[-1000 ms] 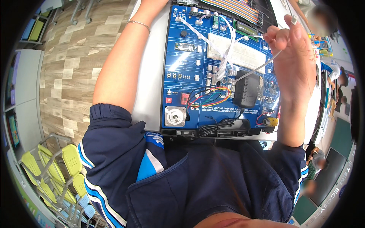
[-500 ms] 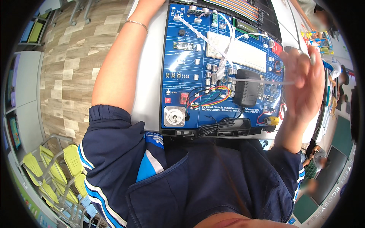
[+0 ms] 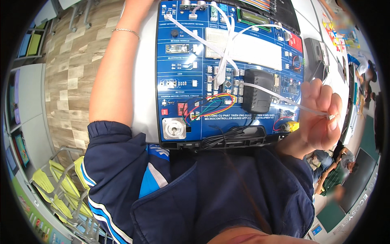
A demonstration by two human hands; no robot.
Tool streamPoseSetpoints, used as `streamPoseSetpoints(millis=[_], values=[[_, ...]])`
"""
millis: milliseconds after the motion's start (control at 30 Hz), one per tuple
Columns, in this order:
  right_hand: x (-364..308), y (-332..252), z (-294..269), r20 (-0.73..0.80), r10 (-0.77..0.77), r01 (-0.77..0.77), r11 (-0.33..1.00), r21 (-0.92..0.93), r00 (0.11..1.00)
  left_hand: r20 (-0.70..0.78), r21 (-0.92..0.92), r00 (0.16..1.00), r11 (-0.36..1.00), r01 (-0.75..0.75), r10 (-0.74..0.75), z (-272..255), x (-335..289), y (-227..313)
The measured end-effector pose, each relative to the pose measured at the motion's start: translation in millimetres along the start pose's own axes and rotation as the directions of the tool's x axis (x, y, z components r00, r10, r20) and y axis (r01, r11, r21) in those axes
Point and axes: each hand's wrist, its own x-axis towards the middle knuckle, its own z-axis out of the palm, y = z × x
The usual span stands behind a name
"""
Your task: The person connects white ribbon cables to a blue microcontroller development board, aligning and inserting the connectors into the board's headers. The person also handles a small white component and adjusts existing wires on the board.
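Note:
My right hand (image 3: 321,116) is raised over the right edge of a blue electronics development board (image 3: 183,110). Its fingers pinch the white plug (image 3: 332,116) at the free end of a flat white cable (image 3: 280,96). The cable's other end sits in a socket near the board's middle. My left forearm (image 3: 113,77), with a thin chain at the wrist, stretches along the board's left side; the left hand lies past the top edge. More white cables (image 3: 229,44) run from the central sockets to modules along the board's far side. A black power adapter (image 3: 258,91) rests on the board.
A white breadboard (image 3: 243,51) fills the board's upper middle. A coiled black cord (image 3: 215,140) lies at the near edge, and a small motor (image 3: 174,128) at the near left. Beyond the right side stands a grey box (image 3: 315,53). Yellow-green chairs (image 3: 67,179) stand at left.
My right hand has come nearer and turned, its fingers now showing the plug clearly. The cable still stretches from the board to it. The board appears shifted left in view.

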Motion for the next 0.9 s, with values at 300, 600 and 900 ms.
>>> streamPoseSetpoints(millis=[300,600,900], values=[[-8,-12,2,0.024,0.248,-0.243,0.917,0.316,0.968,-0.007,0.012,1.000,1.000,0.010,-0.010,-8,-4,7],[-14,-34,-38,0.063,0.101,-0.103,0.994,0.024,0.993,0.016,0.053,0.999,0.998,-0.028,0.028,-11,-1,2],[-23,-30,-50,-0.114,-0.001,0.010,0.997,0.079,0.993,-0.002,0.034,1.000,0.999,0.025,-0.025,-3,-4,5]])
